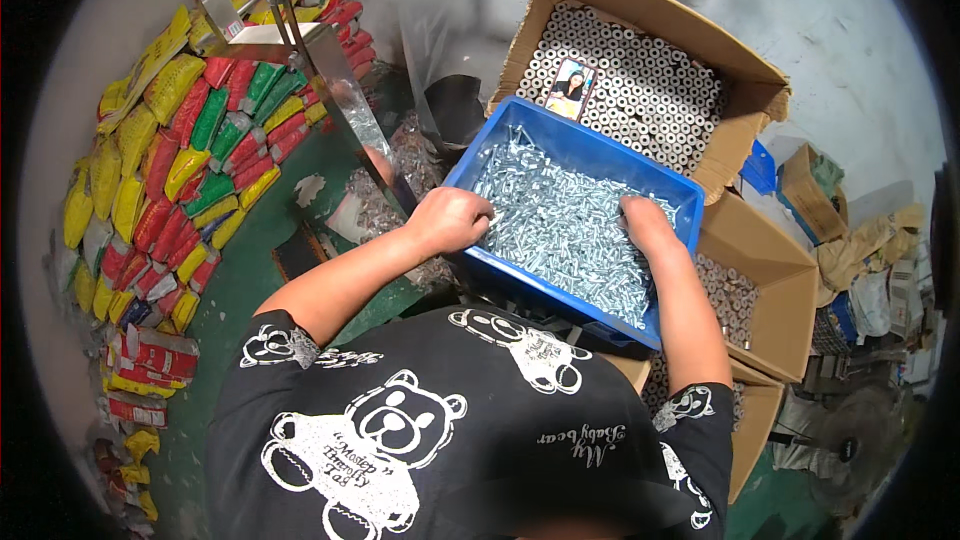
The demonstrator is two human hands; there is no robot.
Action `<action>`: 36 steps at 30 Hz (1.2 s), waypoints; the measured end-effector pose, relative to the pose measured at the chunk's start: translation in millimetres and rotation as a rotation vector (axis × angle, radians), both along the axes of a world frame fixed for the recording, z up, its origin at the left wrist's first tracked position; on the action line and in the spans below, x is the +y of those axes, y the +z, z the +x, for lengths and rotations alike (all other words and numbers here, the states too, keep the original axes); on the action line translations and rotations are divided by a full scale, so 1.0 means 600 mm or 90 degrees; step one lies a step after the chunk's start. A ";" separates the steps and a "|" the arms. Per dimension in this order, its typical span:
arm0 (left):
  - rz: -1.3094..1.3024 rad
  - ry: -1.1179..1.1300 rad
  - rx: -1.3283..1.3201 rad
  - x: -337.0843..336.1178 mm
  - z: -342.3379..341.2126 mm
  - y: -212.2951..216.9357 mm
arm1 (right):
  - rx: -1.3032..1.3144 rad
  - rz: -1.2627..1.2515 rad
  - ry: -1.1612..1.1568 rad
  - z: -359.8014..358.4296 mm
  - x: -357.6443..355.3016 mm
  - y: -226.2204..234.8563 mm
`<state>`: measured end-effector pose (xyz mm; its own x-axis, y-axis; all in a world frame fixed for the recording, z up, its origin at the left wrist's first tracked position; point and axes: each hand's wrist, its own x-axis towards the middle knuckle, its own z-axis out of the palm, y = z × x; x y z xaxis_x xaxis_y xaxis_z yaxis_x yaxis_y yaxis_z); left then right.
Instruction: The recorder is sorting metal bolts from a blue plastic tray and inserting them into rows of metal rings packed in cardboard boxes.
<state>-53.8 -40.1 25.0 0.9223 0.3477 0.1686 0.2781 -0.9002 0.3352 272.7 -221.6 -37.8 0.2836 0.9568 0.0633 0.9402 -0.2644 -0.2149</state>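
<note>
The left hand (452, 220) is resting, curled closed, on the near-left edge of the heap of small silver metal screws (560, 225). The right hand (640, 220) is digging into its right side, fingers buried; grip indeterminable. Both are working inside the blue rectangular plastic bin (560, 138), directly ahead, its long axis running left-far to right-near.

Shiny zinc-plated metal screws (560, 225) are held in a smooth blue plastic bin (590, 145); matt brown cardboard boxes (760, 285) are seen beside it.
</note>
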 end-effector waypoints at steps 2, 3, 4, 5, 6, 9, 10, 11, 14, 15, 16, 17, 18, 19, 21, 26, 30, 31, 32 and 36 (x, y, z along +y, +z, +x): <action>0.006 -0.002 -0.014 0.001 -0.001 -0.004 | 0.030 0.028 0.004 0.008 -0.002 -0.004; 0.006 -0.002 -0.013 0.002 0.000 -0.006 | 0.059 0.054 0.007 0.012 0.000 -0.004; -0.001 0.000 -0.018 0.000 0.001 -0.002 | 0.081 0.053 -0.014 0.013 0.002 0.000; -0.008 0.002 -0.024 -0.001 0.002 0.000 | 0.084 0.052 -0.015 0.015 0.005 -0.002; -0.015 0.001 -0.034 -0.002 0.000 -0.001 | 0.083 0.111 -0.006 0.018 0.007 -0.007; 0.005 0.003 -0.022 0.003 -0.002 -0.009 | 0.080 0.158 0.008 0.014 0.011 0.008; -0.001 0.007 -0.020 0.004 -0.003 -0.009 | 0.073 0.161 0.002 0.010 0.014 0.013; 0.004 0.001 -0.022 0.005 -0.001 -0.009 | 0.066 0.163 -0.003 0.006 0.015 0.018; 0.006 0.005 -0.014 0.004 0.000 -0.009 | 0.084 0.163 -0.019 -0.003 0.015 0.033; 0.008 0.009 -0.004 0.004 0.000 -0.010 | 0.090 0.196 -0.034 -0.003 0.015 0.034; -0.001 0.002 -0.013 0.005 -0.001 -0.008 | 0.053 0.270 0.013 0.002 0.016 0.031; -0.006 0.002 -0.019 0.006 -0.001 -0.012 | 0.048 0.264 0.014 0.005 0.016 0.031; 0.000 -0.004 -0.034 0.006 -0.001 -0.018 | 0.276 0.255 -0.118 0.008 0.018 0.031; 0.006 -0.010 -0.050 0.006 0.000 -0.020 | 0.502 0.241 -0.253 0.004 0.020 0.039; -0.024 -0.002 -0.062 0.008 -0.002 -0.022 | 0.770 0.293 -0.328 -0.001 0.044 0.038; -0.030 -0.035 -0.062 0.013 -0.005 -0.027 | 0.318 0.223 0.005 -0.067 0.206 0.026; -0.064 -0.060 -0.089 0.017 -0.008 -0.022 | -0.182 0.109 0.041 -0.148 0.326 0.010; -0.073 -0.066 -0.098 0.019 -0.010 -0.022 | -0.220 0.056 0.048 -0.162 0.338 0.002; -0.075 -0.077 -0.141 0.018 -0.010 -0.021 | -0.244 0.028 0.037 -0.165 0.347 -0.017; -0.110 -0.074 -0.156 0.018 -0.015 -0.016 | -0.223 0.003 0.008 -0.151 0.330 -0.032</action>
